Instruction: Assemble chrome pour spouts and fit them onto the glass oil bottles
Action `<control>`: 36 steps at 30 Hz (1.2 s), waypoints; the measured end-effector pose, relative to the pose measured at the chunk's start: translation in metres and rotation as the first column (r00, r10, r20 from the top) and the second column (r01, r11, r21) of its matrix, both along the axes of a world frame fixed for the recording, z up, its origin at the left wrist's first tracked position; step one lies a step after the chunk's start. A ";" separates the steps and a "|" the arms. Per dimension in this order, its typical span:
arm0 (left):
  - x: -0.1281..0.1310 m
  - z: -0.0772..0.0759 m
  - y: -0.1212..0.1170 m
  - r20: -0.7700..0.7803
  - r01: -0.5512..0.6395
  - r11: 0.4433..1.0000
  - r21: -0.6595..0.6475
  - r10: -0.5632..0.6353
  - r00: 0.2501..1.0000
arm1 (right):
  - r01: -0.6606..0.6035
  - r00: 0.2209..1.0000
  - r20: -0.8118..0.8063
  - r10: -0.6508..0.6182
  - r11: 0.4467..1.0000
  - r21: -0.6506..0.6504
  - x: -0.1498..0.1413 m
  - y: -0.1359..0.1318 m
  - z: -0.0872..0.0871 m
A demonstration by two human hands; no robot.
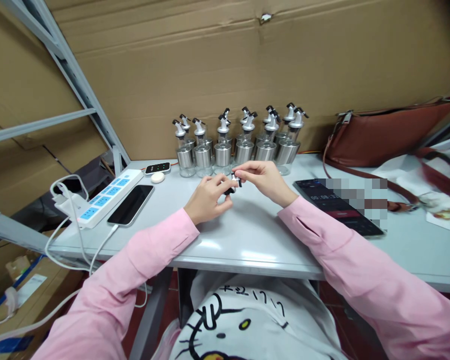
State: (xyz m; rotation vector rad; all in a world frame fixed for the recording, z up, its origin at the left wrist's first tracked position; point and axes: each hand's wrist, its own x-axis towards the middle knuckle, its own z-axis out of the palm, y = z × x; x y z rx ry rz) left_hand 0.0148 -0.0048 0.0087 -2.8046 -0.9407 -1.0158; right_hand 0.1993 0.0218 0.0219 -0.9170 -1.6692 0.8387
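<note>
Over the middle of the table, my left hand (pixel 210 197) and my right hand (pixel 260 177) meet at a small black-and-silver pourer top (pixel 235 181). The fingers of my left hand curl round its dark lower part, which they partly hide. My right thumb and forefinger pinch its upper end. Just behind my hands stand several glass bottles with metal sleeves, among them a front one (pixel 222 155), each upright with a silver pourer and black cap on top.
To the left lie a white power strip (pixel 110 195), a charging phone (pixel 131 205), a small black-and-white device (pixel 157 169) and a white round piece (pixel 158 177). On the right are a large phone (pixel 333 207) and a brown bag (pixel 382 135). Cardboard (pixel 195 60) walls the back.
</note>
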 end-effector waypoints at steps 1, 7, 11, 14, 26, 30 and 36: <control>0.000 0.000 0.000 0.000 0.002 1.000 0.000 -0.002 1.000 | -0.004 1.000 -0.007 0.004 1.000 -0.006 0.000 0.000 0.000; 0.000 -0.001 0.001 0.013 0.009 1.000 0.001 -0.009 1.000 | -0.052 0.999 -0.004 0.052 0.997 -0.051 0.001 0.000 0.000; 0.000 -0.001 0.002 0.020 0.023 1.000 -0.005 -0.023 1.000 | -0.050 0.999 -0.024 0.049 0.997 -0.054 0.000 0.000 0.000; -0.001 -0.002 0.002 0.022 0.032 0.999 -0.002 -0.032 0.999 | -0.059 0.998 -0.026 0.057 0.996 -0.060 0.000 0.001 -0.001; -0.001 -0.001 0.001 0.008 0.008 1.000 -0.014 -0.007 1.000 | -0.064 0.998 -0.031 0.061 0.994 -0.091 -0.001 -0.002 0.000; -0.001 0.000 0.001 -0.007 -0.020 0.999 -0.036 0.019 1.000 | -0.073 0.997 -0.024 0.071 0.994 -0.086 -0.001 -0.003 0.000; -0.001 -0.002 0.002 -0.038 -0.041 0.998 -0.043 0.039 0.999 | -0.094 0.996 -0.016 0.093 0.993 -0.075 -0.001 -0.002 0.000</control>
